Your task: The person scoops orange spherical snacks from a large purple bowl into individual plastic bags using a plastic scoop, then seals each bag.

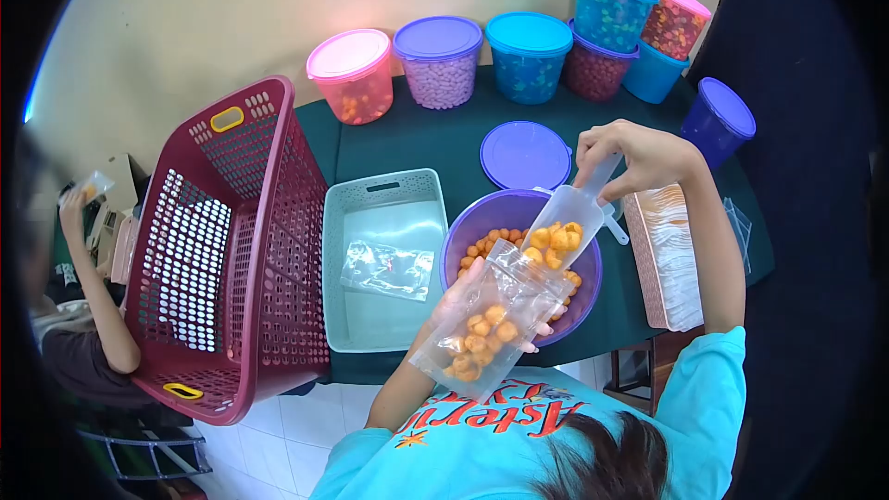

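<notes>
My right hand (630, 159) is closed round the handle of a clear scoop (565, 213), which holds several orange snack balls and tilts down into the mouth of a clear plastic bag (463, 352). Several orange balls lie inside the bag. My left hand (468, 301) is under and behind the bag, holding it, its fingers partly seen through the plastic. Below both hands stands a purple bowl (592, 301) with more orange balls in it. A white handle (615, 224) sticks out past the bowl's right rim.
A green basket (370, 338) holds clear bags (387, 268). A maroon crate (259, 315) stands left, a box of packets (669, 259) right. Behind are a purple lid (525, 157) and lidded tubs (440, 74). Another person's arm (97, 296) is at far left.
</notes>
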{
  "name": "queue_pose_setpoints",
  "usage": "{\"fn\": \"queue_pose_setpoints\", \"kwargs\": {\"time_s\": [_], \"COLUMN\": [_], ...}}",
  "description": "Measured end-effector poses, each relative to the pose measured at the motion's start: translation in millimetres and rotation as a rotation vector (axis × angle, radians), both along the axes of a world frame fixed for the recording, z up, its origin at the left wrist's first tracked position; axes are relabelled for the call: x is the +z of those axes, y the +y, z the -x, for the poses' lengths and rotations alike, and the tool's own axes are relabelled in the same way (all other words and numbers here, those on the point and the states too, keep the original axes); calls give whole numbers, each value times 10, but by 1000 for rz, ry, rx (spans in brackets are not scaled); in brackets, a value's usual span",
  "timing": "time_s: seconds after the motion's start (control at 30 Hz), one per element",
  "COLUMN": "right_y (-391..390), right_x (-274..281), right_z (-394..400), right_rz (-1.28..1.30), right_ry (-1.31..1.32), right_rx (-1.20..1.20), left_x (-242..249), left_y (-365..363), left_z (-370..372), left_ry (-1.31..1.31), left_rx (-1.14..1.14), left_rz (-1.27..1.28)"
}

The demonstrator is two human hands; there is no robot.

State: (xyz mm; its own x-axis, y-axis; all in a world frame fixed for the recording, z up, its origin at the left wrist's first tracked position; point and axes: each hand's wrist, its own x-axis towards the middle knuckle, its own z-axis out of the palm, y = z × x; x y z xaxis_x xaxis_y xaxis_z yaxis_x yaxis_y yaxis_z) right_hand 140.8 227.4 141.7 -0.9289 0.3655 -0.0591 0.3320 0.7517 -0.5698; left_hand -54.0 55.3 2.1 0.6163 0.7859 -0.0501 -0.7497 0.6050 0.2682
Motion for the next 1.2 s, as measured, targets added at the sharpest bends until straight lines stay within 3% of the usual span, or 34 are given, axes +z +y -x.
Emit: {"fn": "queue_pose_setpoints", "kwargs": {"time_s": [0.33,0.57,0.63,0.67,0.77,0.93,1.1,1.17,1.2], "right_y": [186,407,322,265,52,-279,-558,-725,-854], "right_x": [-134,-471,-584,-686,-991,-1049,-1066,-997,-1028], "right_z": [103,-81,-96,-78,2,101,108,209,250], "right_rz": [133,190,124,106,35,-127,-271,423,603], "right_ry": [33,124,67,51,-61,-278,-31,414,503], "right_rx": [71,-1,20,33,61,11,-19,-129,-174], "left_x": [-83,-101,-121,-114,-75,-17,-68,-100,-113], "left_y": [23,-156,-195,-212,-255,-362,-401,-422,-417], "left_z": [40,148,211,217,187,96,57,9,-38], "left_ry": [7,-52,41,-41,56,214,446,394,392], "left_rx": [39,248,416,481,630,749,810,799,787], "left_rz": [-3,-71,-222,-239,-270,-170,-197,-185,-188]}}
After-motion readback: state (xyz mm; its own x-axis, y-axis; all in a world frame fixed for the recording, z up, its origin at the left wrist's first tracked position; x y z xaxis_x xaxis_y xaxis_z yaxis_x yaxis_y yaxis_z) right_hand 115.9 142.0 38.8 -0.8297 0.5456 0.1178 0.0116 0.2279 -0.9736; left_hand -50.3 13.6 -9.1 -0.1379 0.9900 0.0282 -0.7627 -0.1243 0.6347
